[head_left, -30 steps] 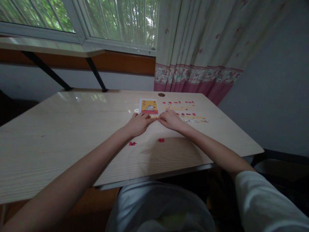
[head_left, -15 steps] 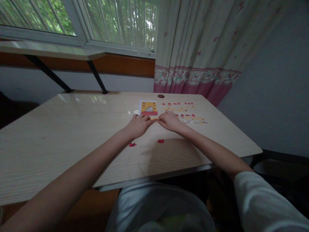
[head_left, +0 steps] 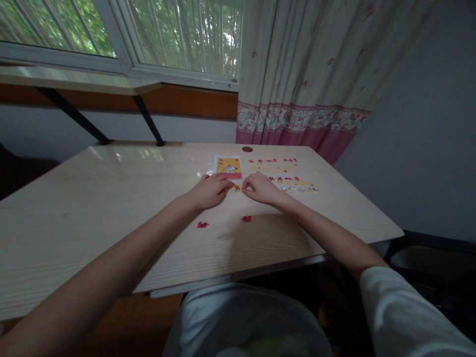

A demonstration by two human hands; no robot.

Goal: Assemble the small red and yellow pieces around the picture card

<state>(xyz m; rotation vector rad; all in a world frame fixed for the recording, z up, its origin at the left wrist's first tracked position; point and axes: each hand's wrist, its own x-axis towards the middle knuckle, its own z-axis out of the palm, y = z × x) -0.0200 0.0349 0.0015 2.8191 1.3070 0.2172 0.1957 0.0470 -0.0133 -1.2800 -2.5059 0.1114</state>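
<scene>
Between my hands lies a small yellow puzzle piece with a dark reddish mark. My left hand rests on the table to its left, fingers stretched out and their tips at the piece's edge. On the other side, my right hand is curled, thumb and forefinger pinched together close to the piece; whatever is between those tips is too small to make out. Just beyond my hands is a picture card in yellow and red with a white dog-like figure. Two red puzzle pieces, one left and one right, lie nearer me.
Several loose puzzle pieces, red, yellow and white, lie in rows to the right, some hidden behind my right hand. A round hole is at the table's back edge. A raised shelf stands back left; a curtain hangs behind.
My fingertips have drawn slightly apart, so the yellow puzzle piece between them shows more. The red pieces stay where they were on the table.
</scene>
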